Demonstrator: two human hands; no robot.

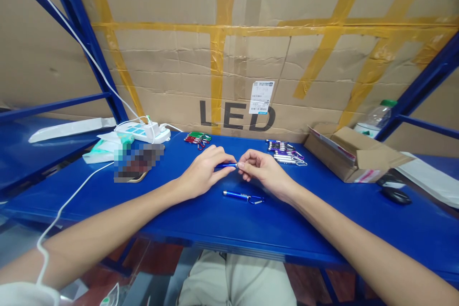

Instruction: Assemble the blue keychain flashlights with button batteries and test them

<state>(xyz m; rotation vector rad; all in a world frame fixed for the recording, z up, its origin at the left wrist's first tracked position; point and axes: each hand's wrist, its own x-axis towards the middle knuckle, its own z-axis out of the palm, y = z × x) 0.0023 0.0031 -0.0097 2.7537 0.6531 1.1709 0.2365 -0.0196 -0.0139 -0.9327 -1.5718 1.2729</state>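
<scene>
Head view is showing the left hand (202, 173) and right hand (264, 172) pinching the ends of one blue keychain torch (225, 165) over the tabletop's (215, 222) middle, a second blue torch (239, 195) lying nearer its front edge.

I read the table (179, 210) as uniform glossy blue, matching the shelf frame (82, 33). The held torch (225, 165) is metallic blue. The loose torch (236, 195) is the same blue with a silver band. Left pile (198, 138): red and green. Right pile (285, 150): purple and silver, possibly some black. Cardboard wall (161, 71): brown, crossed by yellow tape stripes, with black lettering. Power strip (143, 131): white with turquoise switches. Cable (71, 197): white. Bottle (376, 117): clear, green cap. Mouse (396, 195): black.
</scene>
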